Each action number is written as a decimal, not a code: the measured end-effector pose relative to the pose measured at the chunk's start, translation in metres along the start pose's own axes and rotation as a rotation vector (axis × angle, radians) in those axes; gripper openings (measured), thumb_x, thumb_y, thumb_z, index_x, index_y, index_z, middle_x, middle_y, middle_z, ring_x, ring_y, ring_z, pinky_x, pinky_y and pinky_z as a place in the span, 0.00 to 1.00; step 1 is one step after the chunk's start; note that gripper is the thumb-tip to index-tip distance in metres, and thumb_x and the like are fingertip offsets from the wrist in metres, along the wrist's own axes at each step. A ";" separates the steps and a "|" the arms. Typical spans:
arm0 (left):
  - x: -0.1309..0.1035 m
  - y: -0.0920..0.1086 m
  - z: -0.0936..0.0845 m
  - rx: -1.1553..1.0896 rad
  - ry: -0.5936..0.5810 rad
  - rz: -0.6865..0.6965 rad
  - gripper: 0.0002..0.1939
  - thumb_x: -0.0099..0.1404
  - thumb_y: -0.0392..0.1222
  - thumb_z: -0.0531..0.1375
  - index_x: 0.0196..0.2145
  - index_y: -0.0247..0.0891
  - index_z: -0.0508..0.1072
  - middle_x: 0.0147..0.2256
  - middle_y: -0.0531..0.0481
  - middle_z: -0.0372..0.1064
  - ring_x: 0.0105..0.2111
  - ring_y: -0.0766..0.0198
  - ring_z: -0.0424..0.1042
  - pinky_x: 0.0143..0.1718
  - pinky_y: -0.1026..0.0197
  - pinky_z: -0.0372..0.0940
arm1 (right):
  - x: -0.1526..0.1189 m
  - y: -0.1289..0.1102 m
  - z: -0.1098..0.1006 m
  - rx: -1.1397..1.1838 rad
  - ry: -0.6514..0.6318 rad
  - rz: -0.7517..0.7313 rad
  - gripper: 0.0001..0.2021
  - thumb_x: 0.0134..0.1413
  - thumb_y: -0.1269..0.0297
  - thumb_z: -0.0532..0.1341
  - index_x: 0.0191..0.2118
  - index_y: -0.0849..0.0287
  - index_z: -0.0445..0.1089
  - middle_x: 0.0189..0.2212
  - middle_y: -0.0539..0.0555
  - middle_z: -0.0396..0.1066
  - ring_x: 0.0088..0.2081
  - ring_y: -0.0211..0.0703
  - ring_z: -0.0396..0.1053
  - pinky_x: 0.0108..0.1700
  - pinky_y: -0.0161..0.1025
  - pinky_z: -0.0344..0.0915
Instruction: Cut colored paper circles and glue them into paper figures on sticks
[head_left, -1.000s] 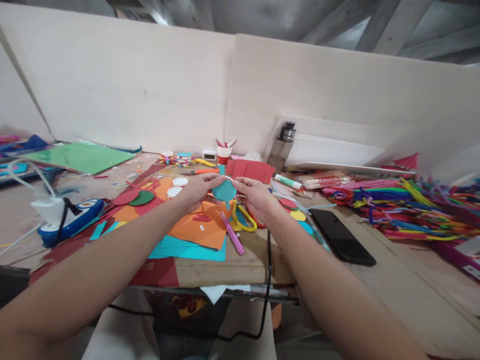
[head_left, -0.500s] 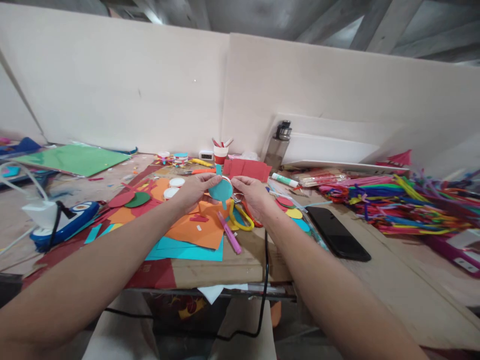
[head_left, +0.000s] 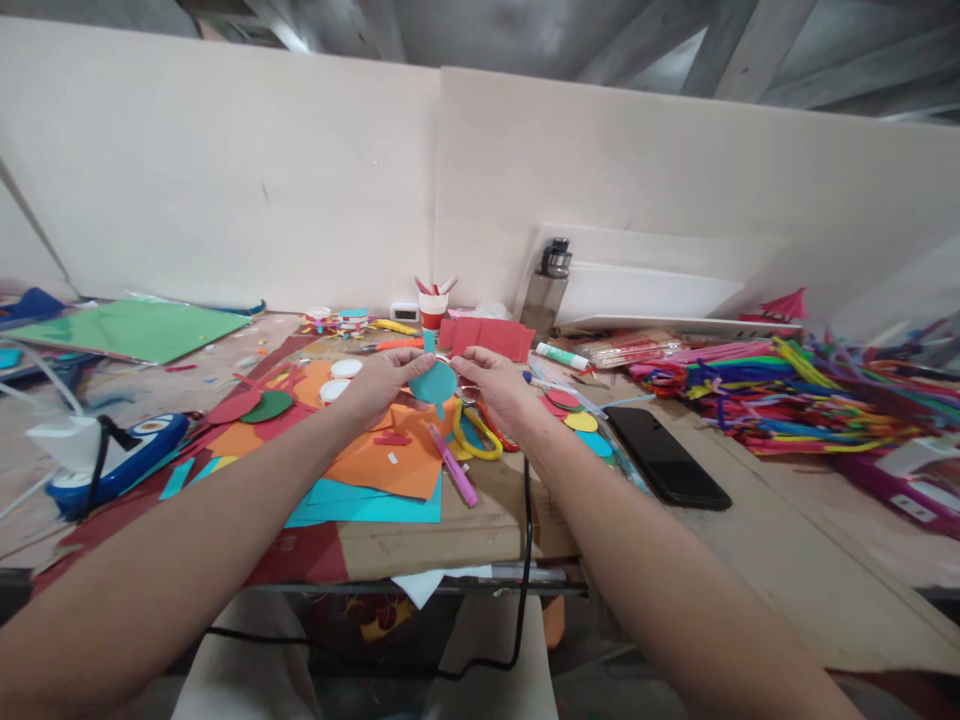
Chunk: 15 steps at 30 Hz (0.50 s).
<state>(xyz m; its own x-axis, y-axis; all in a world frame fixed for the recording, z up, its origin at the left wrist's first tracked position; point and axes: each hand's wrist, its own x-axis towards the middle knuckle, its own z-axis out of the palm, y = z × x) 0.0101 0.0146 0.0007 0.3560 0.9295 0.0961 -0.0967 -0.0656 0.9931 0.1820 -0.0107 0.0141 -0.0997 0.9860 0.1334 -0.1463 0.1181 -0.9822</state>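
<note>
Between my hands is a round blue paper disc [head_left: 433, 382], face toward me, with narrow blue tabs showing above and below it. My left hand [head_left: 384, 382] pinches its left edge, thumb on the front. At the right edge, the fingers of my right hand [head_left: 491, 382] are closed together against the rim; a thin pale and red edge shows there. Under the hands lie orange paper [head_left: 390, 465], blue sheets [head_left: 360, 502], a pink pen [head_left: 454, 468] and yellow-handled scissors [head_left: 480, 440]. Two white round pieces [head_left: 346, 369] sit beside my left hand.
A red-and-white cup [head_left: 433, 310] with sticks stands at the back, near folded red paper [head_left: 487, 338] and a bottle [head_left: 547, 290]. To the right are a phone [head_left: 664, 455] and colourful pipe cleaners [head_left: 757, 390]. A blue power strip [head_left: 120, 465] is left; a black cable [head_left: 527, 530] hangs in front.
The whole view has shifted slightly, so things sit a little further left. Both hands keep hold of the blue disc, which has hardly moved or turned.
</note>
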 end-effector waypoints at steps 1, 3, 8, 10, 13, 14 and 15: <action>0.000 0.000 0.000 0.001 0.000 -0.004 0.25 0.53 0.58 0.68 0.39 0.35 0.76 0.35 0.45 0.75 0.29 0.65 0.73 0.22 0.64 0.72 | 0.000 0.000 0.000 0.004 -0.001 -0.001 0.19 0.34 0.52 0.71 0.25 0.57 0.64 0.22 0.44 0.65 0.25 0.31 0.60 0.29 0.33 0.53; 0.000 -0.001 0.000 0.002 -0.010 -0.007 0.24 0.53 0.58 0.67 0.39 0.35 0.76 0.35 0.45 0.75 0.28 0.66 0.72 0.22 0.64 0.72 | 0.000 0.001 -0.001 0.011 -0.006 0.000 0.20 0.33 0.52 0.71 0.25 0.57 0.62 0.22 0.44 0.66 0.25 0.31 0.61 0.29 0.33 0.53; 0.002 -0.001 -0.001 0.010 -0.020 -0.004 0.24 0.54 0.58 0.67 0.40 0.35 0.75 0.36 0.45 0.75 0.29 0.66 0.72 0.23 0.64 0.72 | 0.002 0.001 -0.002 0.012 0.014 0.008 0.18 0.35 0.55 0.71 0.29 0.57 0.65 0.24 0.44 0.68 0.26 0.31 0.62 0.30 0.33 0.55; 0.001 -0.001 -0.001 0.016 -0.016 -0.012 0.25 0.54 0.58 0.67 0.40 0.35 0.75 0.36 0.45 0.75 0.29 0.66 0.72 0.23 0.64 0.72 | 0.003 0.000 -0.002 0.006 0.040 0.008 0.17 0.36 0.56 0.70 0.32 0.57 0.68 0.27 0.45 0.70 0.27 0.32 0.64 0.31 0.34 0.57; 0.001 0.000 -0.001 0.021 -0.030 -0.033 0.24 0.54 0.57 0.67 0.40 0.35 0.75 0.37 0.45 0.75 0.29 0.67 0.72 0.23 0.64 0.72 | 0.004 0.000 -0.003 -0.005 0.078 -0.008 0.15 0.38 0.58 0.69 0.33 0.58 0.69 0.27 0.45 0.70 0.27 0.32 0.64 0.32 0.34 0.57; 0.001 0.000 0.000 0.019 -0.035 -0.036 0.24 0.54 0.57 0.67 0.40 0.35 0.75 0.37 0.45 0.75 0.29 0.67 0.72 0.23 0.64 0.72 | 0.004 0.000 -0.003 -0.004 0.091 -0.021 0.14 0.38 0.59 0.69 0.33 0.58 0.69 0.27 0.45 0.70 0.27 0.31 0.64 0.32 0.34 0.58; 0.000 0.000 0.000 0.017 -0.041 -0.037 0.23 0.55 0.56 0.67 0.40 0.35 0.75 0.37 0.45 0.75 0.29 0.67 0.72 0.23 0.64 0.73 | 0.004 0.000 -0.004 -0.002 0.103 -0.035 0.13 0.38 0.60 0.68 0.33 0.58 0.70 0.27 0.45 0.71 0.27 0.31 0.64 0.32 0.34 0.58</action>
<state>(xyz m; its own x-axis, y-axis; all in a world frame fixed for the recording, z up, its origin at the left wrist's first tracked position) 0.0101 0.0150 0.0004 0.3966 0.9159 0.0619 -0.0673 -0.0382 0.9970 0.1854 -0.0062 0.0145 0.0069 0.9881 0.1534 -0.1458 0.1527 -0.9774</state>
